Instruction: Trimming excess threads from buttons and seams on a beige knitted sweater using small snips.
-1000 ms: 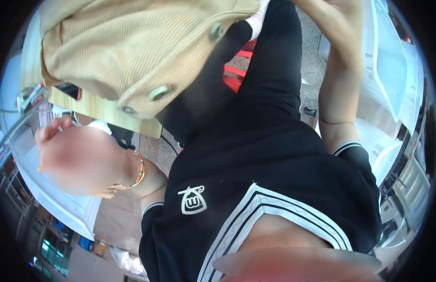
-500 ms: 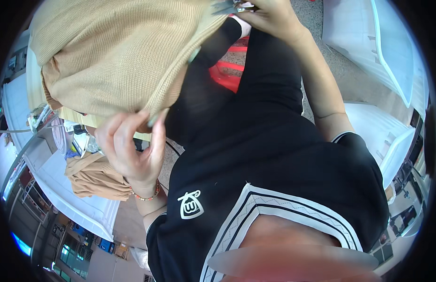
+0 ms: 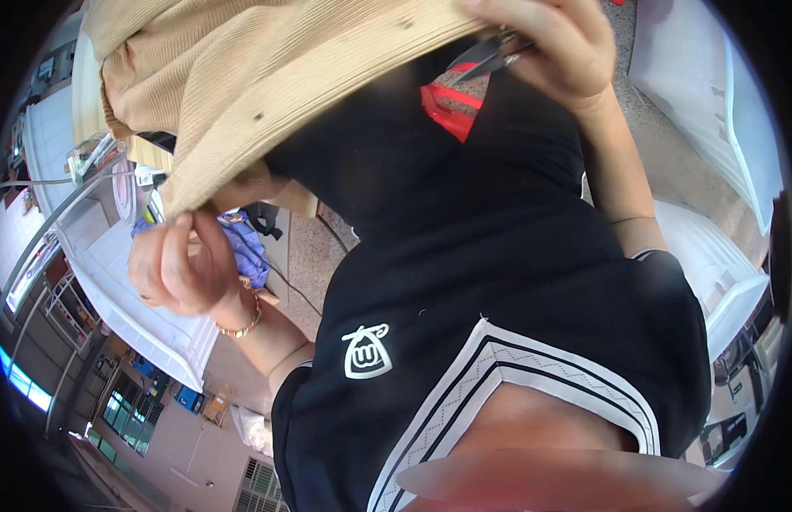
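Observation:
A tan ribbed-knit cardigan point(image 3: 234, 60) spreads across the upper left, its front band point(image 3: 327, 90) stretched slantwise between my hands. Small dark spots, buttonholes or buttons, dot the band. My left hand point(image 3: 187, 264), with a beaded bracelet at the wrist, pinches the band's lower left end between thumb and fingers. At the upper right, my right hand point(image 3: 554, 51) grips small pointed scissors point(image 3: 485, 64), blades pointing down and left. The fingers of that hand also reach the band's upper end. Their exact hold on the knit is partly cut off by the top edge.
White plastic bins stand at the left point(image 3: 131, 282) and at the right point(image 3: 681, 94), with another bin point(image 3: 711, 264) nearer on the right. Blue-purple cloth point(image 3: 245, 247) lies beyond my left wrist. A red slatted item point(image 3: 451, 107) shows between my legs. A dark cord point(image 3: 327, 235) runs over the speckled floor.
My left hand has shifted left and slightly up; my right hand has moved right and down with the scissors. The cardigan's band is now drawn taut, and its bunched tan part over the left bin is gone from there.

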{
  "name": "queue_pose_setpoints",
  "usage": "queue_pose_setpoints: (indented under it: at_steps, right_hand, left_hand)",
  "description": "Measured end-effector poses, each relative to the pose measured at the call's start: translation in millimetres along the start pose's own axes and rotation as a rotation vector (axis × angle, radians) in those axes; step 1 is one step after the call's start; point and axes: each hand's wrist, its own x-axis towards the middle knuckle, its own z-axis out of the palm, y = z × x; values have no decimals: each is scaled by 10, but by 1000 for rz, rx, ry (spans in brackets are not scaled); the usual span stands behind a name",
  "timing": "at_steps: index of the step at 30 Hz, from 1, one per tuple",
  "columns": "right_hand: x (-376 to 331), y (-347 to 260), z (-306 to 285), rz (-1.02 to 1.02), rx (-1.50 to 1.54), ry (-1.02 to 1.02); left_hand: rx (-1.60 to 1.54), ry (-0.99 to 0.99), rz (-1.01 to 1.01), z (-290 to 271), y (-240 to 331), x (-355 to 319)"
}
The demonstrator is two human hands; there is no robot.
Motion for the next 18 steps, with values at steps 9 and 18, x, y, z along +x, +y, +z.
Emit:
queue_pose_setpoints:
  at_steps: [9, 18]
  right_hand:
    - [-130, -3, -43, 103, 247, -9]
    - [-249, 8, -9, 288, 288, 132]
  left_hand:
    - [-1, -135, -204, 290, -123, -496]
    - [-19, -133, -214, 363, -150, -520]
